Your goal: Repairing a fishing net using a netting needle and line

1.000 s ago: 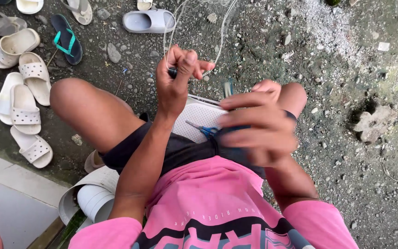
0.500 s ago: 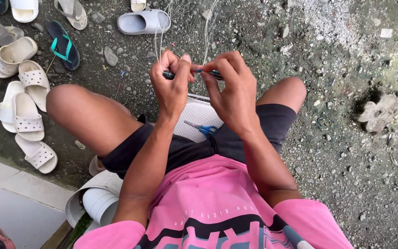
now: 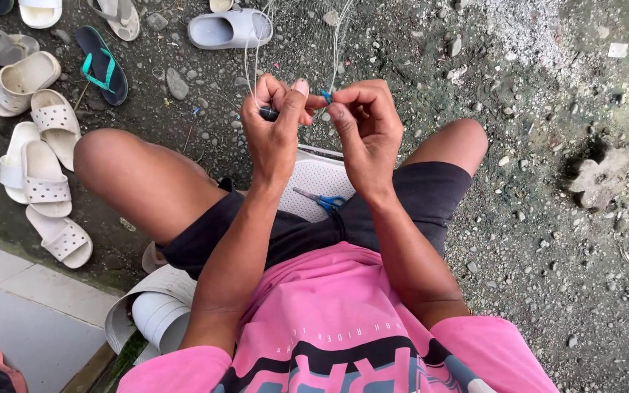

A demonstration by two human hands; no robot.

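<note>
Thin white line (image 3: 335,51) is running up toward twelve o'clock from both hands, raised over the knees. The left hand (image 3: 274,131) is gripping a dark tool (image 3: 268,113) and the line; the right hand (image 3: 364,124) is pinching a small blue piece (image 3: 327,95) on it. Blue-handled scissors (image 3: 322,199) are lying at six o'clock below the hands on a white perforated seat (image 3: 314,178). Pale sandals (image 3: 38,156) are sitting at nine o'clock.

Both hands meet at centre, the left hand (image 3: 274,124) just at nine o'clock of the right hand (image 3: 364,127), with a fishing line (image 3: 335,44) running up toward twelve. Scissors (image 3: 319,198) lie on the lap at six. Sandals (image 3: 41,171) lie at nine o'clock, a slipper (image 3: 228,29) at eleven.
</note>
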